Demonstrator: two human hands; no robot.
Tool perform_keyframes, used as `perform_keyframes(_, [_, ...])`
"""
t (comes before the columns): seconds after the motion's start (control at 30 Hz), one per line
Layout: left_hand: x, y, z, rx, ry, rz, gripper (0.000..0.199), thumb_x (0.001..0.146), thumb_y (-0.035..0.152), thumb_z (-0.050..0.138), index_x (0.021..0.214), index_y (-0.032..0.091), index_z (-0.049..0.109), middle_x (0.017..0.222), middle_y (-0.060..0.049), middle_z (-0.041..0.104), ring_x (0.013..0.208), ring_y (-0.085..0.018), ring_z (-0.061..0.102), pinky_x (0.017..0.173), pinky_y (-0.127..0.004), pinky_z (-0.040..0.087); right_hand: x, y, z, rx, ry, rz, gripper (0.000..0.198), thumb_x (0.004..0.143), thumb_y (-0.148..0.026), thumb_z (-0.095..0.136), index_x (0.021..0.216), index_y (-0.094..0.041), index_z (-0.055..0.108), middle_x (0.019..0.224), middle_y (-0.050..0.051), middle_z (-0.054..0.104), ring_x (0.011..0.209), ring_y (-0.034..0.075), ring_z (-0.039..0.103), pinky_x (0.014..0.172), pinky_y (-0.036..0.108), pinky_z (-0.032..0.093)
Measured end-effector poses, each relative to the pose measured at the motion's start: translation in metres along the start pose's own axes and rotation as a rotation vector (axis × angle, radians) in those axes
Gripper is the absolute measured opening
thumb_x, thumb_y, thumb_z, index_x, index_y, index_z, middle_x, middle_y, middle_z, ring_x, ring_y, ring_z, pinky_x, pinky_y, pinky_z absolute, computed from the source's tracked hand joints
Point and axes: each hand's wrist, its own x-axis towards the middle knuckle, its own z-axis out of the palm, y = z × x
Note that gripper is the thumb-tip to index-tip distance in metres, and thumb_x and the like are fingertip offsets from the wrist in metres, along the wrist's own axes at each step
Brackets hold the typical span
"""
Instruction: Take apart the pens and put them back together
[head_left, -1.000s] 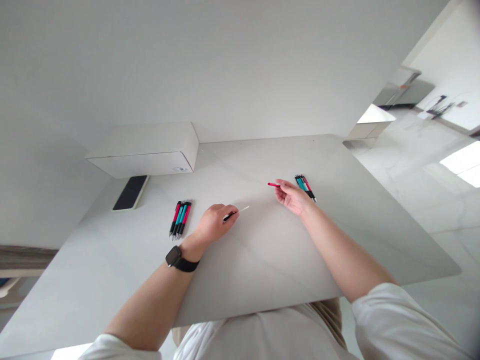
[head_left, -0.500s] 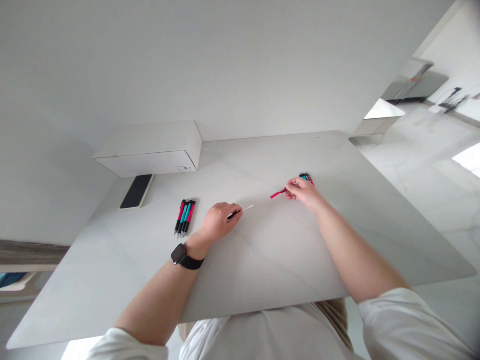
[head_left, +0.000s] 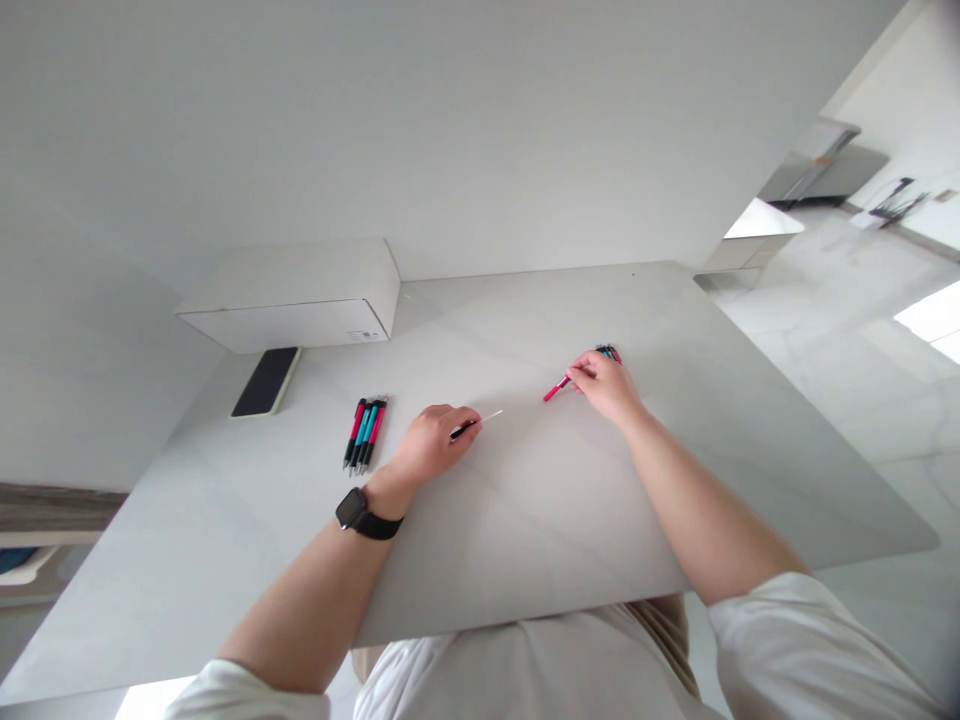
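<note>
My left hand (head_left: pixel 439 440) is closed on a pen's black lower part (head_left: pixel 463 430), from which a thin white refill (head_left: pixel 492 415) sticks out to the right. Pinched in the fingers of my right hand (head_left: pixel 602 385) is a red pen barrel (head_left: pixel 555 390), its end pointing down and left toward the refill, with a gap between them. Several red and teal pens (head_left: pixel 366 433) with black grips lie side by side left of my left hand. Behind my right hand, partly hidden by it, lies another group of pens or pen parts (head_left: pixel 610 352).
A phone (head_left: pixel 265 383) with a dark screen lies at the left of the marbled white table (head_left: pixel 525 530). Behind it a long white box (head_left: pixel 292 300) stands against the wall. The table's right edge drops to a tiled floor.
The red barrel in my right hand has tilted more steeply, its free end dipping slightly. My left hand keeps its hold. The whole view has shifted a little.
</note>
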Motion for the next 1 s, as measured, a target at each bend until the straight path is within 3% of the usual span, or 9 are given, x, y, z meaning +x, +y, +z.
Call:
perform_keyframes(0.23, [0.000,0.001,-0.001,-0.004,-0.008,-0.004,0.020,0.103,0.035,0.056,0.106,0.024,0.072,0.091,-0.006,0.074,0.084,-0.020,0.067,0.080,-0.032,0.049,-0.012,-0.022,-0.005,-0.188,0.087,-0.180,0.016,0.092,-0.044,0.070,0.090,-0.027,0.071,0.091,0.004,0.080,0.087,0.024,0.075,0.083,0.035,0.055])
perform_keyframes(0.43, [0.000,0.001,-0.002,-0.014,-0.003,0.000,0.021,0.103,0.035,0.056,0.105,0.024,0.073,0.090,-0.006,0.074,0.082,-0.020,0.067,0.077,-0.031,0.049,-0.008,-0.018,-0.008,-0.120,0.110,-0.102,0.019,0.092,-0.046,0.069,0.092,-0.027,0.071,0.088,0.004,0.078,0.081,0.024,0.072,0.078,0.035,0.056])
perform_keyframes(0.63, [0.001,0.003,-0.002,-0.020,-0.007,0.006,0.019,0.103,0.034,0.056,0.105,0.024,0.073,0.089,-0.006,0.074,0.083,-0.020,0.067,0.079,-0.032,0.049,0.000,-0.010,-0.013,0.081,0.179,-0.069,0.020,0.091,-0.046,0.071,0.094,-0.026,0.068,0.094,0.003,0.077,0.075,0.019,0.071,0.075,0.033,0.058])
perform_keyframes(0.77, [0.001,0.003,-0.002,-0.025,-0.013,-0.001,0.019,0.103,0.034,0.057,0.105,0.024,0.073,0.089,-0.006,0.074,0.083,-0.020,0.067,0.078,-0.031,0.048,0.002,-0.013,-0.014,0.352,0.147,0.016,0.024,0.088,-0.046,0.075,0.096,-0.025,0.067,0.091,0.002,0.076,0.072,0.016,0.071,0.070,0.029,0.060])
perform_keyframes(0.9, [0.001,0.002,-0.002,-0.019,-0.017,-0.001,0.020,0.103,0.035,0.056,0.105,0.024,0.072,0.089,-0.006,0.074,0.082,-0.020,0.066,0.077,-0.031,0.048,0.006,-0.016,-0.015,0.862,-0.024,0.261,0.019,0.087,-0.037,0.078,0.091,-0.024,0.064,0.081,0.000,0.075,0.065,0.013,0.069,0.061,0.024,0.059])
perform_keyframes(1.0, [0.001,0.002,-0.002,-0.025,-0.024,0.008,0.021,0.103,0.036,0.055,0.105,0.025,0.072,0.089,-0.006,0.074,0.083,-0.021,0.067,0.079,-0.032,0.048,0.009,-0.016,-0.015,1.103,-0.103,0.440,0.013,0.089,-0.026,0.076,0.087,-0.023,0.064,0.076,-0.001,0.074,0.062,0.012,0.068,0.057,0.021,0.060])
